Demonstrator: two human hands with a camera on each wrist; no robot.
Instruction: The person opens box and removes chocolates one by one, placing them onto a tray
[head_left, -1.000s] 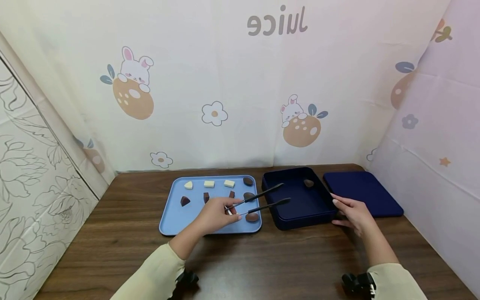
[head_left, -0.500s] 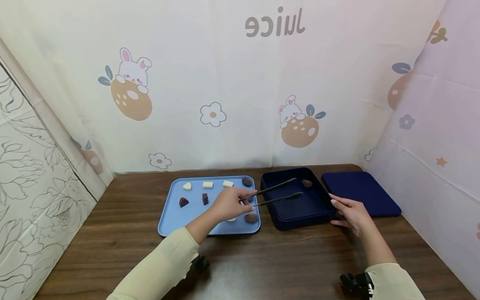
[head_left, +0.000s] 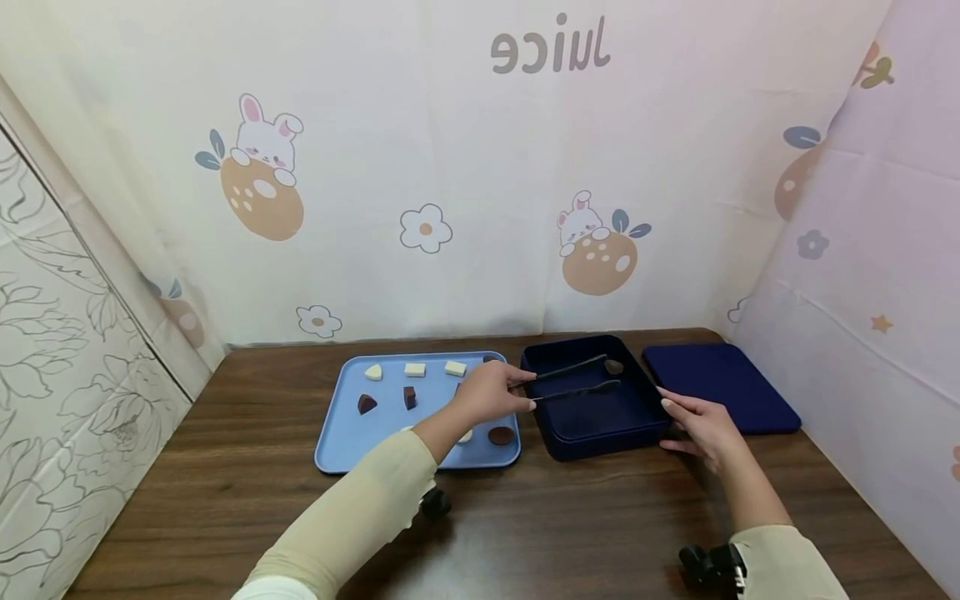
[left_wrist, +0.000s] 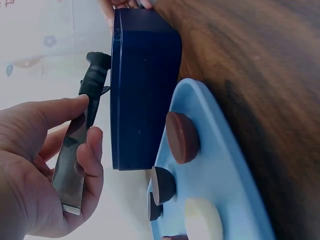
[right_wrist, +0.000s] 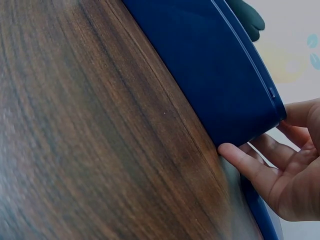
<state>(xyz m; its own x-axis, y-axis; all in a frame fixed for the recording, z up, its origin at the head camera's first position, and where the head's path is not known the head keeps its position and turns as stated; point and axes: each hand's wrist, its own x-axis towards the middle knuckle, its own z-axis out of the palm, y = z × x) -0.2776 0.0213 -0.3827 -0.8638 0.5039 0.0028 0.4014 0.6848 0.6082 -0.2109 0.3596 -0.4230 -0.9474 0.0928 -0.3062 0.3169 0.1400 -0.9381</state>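
In the head view my left hand (head_left: 489,393) holds black-tipped metal tongs (head_left: 581,391) by their sides, the arms spread apart. Their tips reach over the dark blue box (head_left: 611,442), close to a brown chocolate (head_left: 615,367) lying at its far right. From the left wrist view, thumb and fingers curl round the metal part of the tongs (left_wrist: 67,175). My right hand (head_left: 705,429) grips the right side of the box; in the right wrist view its thumb and fingers (right_wrist: 250,162) are at the box's corner. Left of the box, a light blue tray (head_left: 337,446) bears several chocolates.
A dark blue flat lid (head_left: 723,387) lies right of the box. White chocolates (head_left: 415,370) and brown ones (head_left: 409,397) sit spaced out on the tray. A printed curtain (head_left: 427,283) stands behind the wooden table (head_left: 540,533).
My left hand has moved right with the tongs, from above the tray to the box's left edge, and the tips now reach further into the box. My right hand has stayed in place.
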